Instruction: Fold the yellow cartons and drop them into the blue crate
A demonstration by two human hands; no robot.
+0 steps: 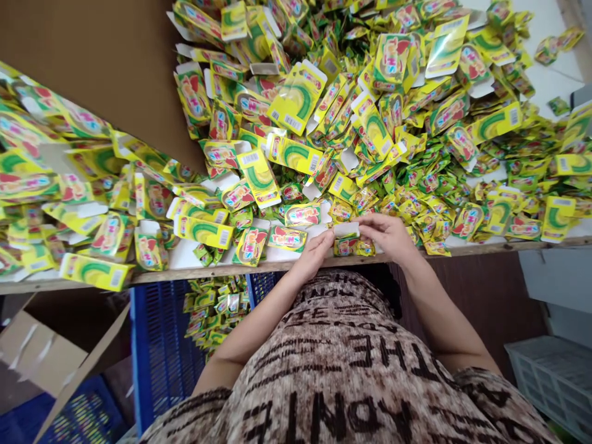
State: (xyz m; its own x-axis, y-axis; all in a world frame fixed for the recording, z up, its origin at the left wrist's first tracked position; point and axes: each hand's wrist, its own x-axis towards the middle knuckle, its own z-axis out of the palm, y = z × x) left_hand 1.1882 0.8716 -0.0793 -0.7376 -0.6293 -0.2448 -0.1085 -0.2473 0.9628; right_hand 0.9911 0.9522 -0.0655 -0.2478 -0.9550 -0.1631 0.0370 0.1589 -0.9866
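Note:
At the table's near edge, my left hand (317,251) is closed with thumb and fingers on the left end of a small yellow and green candy box (343,248). The box's white inner flap (346,230) stands up and faces me. My right hand (387,235) has its fingers pinched at the right edge of that flap. Just beyond my hands lies another candy box (303,214) with a red and green front. To the left of my left hand, a similar box (287,238) rests flat on the white tabletop.
Heaped candy boxes (296,98) and small wrapped packets (432,169) cover much of the table. A brown cardboard sheet or carton (106,68) rises at upper left. Below the edge stand a blue crate (160,345), an open carton (41,345) and clear plastic drawers (550,376).

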